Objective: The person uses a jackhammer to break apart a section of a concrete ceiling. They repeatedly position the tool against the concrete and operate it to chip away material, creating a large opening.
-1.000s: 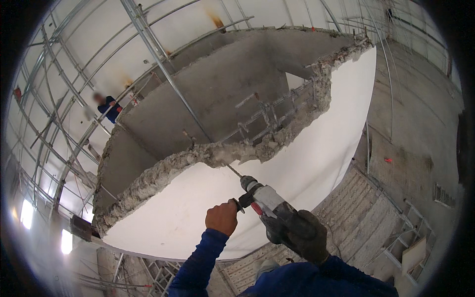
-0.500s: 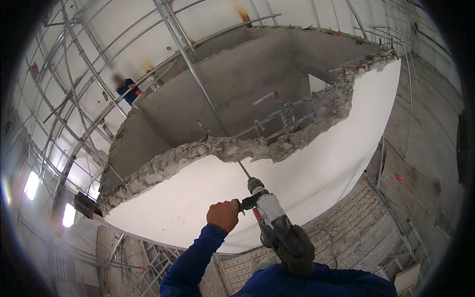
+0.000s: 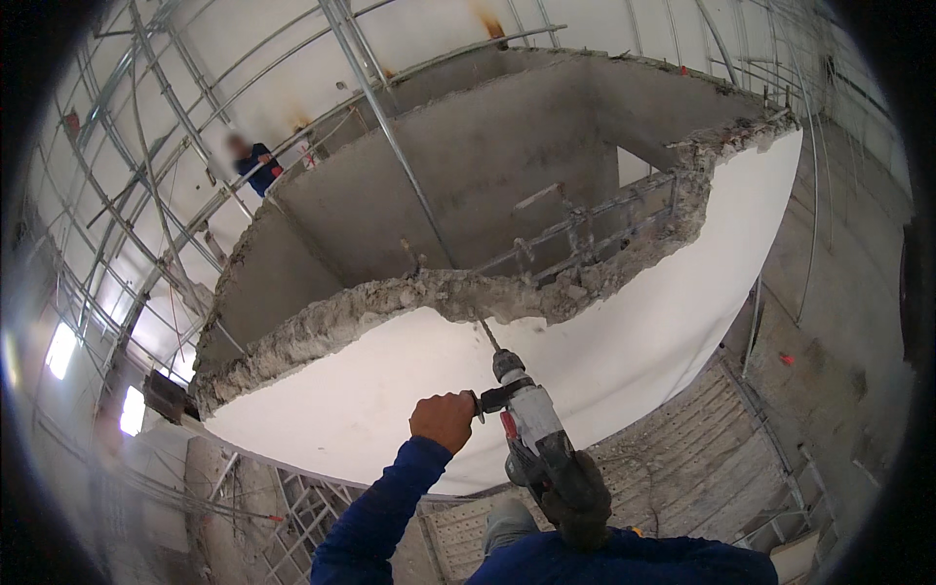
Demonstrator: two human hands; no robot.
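A grey and black rotary hammer drill (image 3: 534, 414) points up and away from me. My left hand (image 3: 443, 420), bare and below a blue sleeve, is closed around its side handle. My right hand (image 3: 579, 495), in a dark glove, wraps the rear grip; its fingers are partly hidden behind the tool. The long drill bit (image 3: 489, 334) meets the lower rim of the broken concrete edge (image 3: 322, 331), where the white wall face (image 3: 331, 400) ends. How deep the tip goes, I cannot tell.
Beyond the rough edge lies a grey concrete hollow crossed by metal bars (image 3: 575, 226). A scaffold pole (image 3: 395, 136) slants down into it. Scaffolding (image 3: 146, 185) fills the left, with another person (image 3: 258, 171) behind it. Perforated planks (image 3: 682, 439) lie below on the right.
The view has shifted slightly, moving the wall and scaffolding a little to the right. Both hands keep their hold on the drill, and the bit stays at the broken edge.
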